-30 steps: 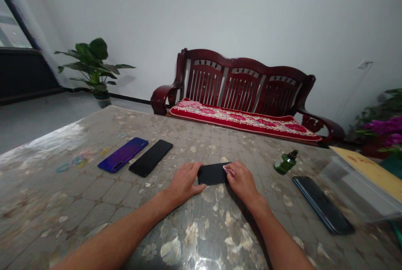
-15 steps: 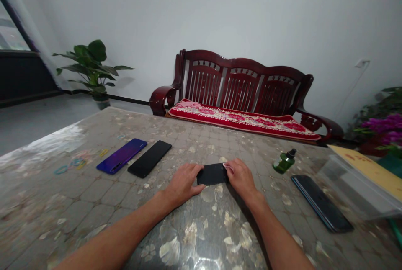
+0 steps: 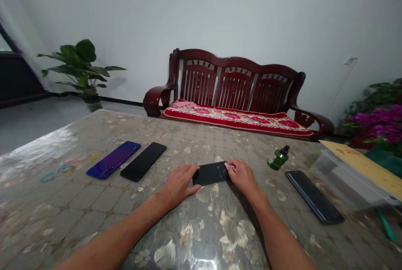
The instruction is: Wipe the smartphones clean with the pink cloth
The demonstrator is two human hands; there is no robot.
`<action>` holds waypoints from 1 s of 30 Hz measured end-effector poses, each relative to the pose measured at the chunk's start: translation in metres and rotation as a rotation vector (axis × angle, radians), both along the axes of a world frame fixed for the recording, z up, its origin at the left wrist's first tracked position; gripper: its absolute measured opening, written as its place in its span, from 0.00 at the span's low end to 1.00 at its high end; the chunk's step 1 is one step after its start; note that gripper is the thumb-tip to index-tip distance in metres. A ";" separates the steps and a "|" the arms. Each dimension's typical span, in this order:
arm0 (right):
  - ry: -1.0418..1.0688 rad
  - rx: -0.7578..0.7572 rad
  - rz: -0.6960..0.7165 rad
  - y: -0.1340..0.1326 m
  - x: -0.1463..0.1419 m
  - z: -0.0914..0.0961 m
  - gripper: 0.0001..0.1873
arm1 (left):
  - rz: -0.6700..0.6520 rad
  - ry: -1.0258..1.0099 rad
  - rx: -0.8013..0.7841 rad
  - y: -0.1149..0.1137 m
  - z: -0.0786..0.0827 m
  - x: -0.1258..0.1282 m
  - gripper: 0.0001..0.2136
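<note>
A black phone lies flat on the patterned table in front of me. My left hand rests on the table and grips the phone's left end between thumb and fingers. My right hand is closed at the phone's right end, pinching a small pink cloth or wipe against the screen. The fingers of both hands are partly curled.
A purple phone and another black phone lie side by side at the left, with coloured rubber bands beyond them. A small green bottle, a dark phone and a clear plastic box are at the right. A wooden bench stands behind the table.
My hands and the black phone have stayed in about the same place. The view has turned slightly to the right, so everything sits a little further left.
</note>
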State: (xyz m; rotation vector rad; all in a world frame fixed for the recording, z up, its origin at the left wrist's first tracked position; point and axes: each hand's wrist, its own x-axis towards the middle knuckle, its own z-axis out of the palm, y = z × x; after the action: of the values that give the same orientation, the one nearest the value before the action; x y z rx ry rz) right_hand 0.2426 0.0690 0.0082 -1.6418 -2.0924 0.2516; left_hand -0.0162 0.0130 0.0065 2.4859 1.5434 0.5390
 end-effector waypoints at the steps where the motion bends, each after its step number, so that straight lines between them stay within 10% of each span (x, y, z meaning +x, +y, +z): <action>1: 0.015 -0.009 -0.002 -0.003 0.002 0.000 0.09 | -0.014 0.024 0.010 0.000 0.000 0.000 0.19; 17: 0.606 0.102 -0.194 0.009 -0.001 -0.015 0.17 | -0.020 0.195 0.056 0.015 -0.001 0.005 0.12; 30: 0.189 0.477 0.341 -0.025 -0.057 0.001 0.13 | 0.017 0.231 0.073 0.020 0.000 0.001 0.13</action>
State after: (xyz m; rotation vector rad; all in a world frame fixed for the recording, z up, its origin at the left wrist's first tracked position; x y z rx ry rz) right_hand 0.1853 0.0440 0.0095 -0.9495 -2.0722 0.0082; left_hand -0.0152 0.0327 0.0068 2.6723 1.6528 0.3248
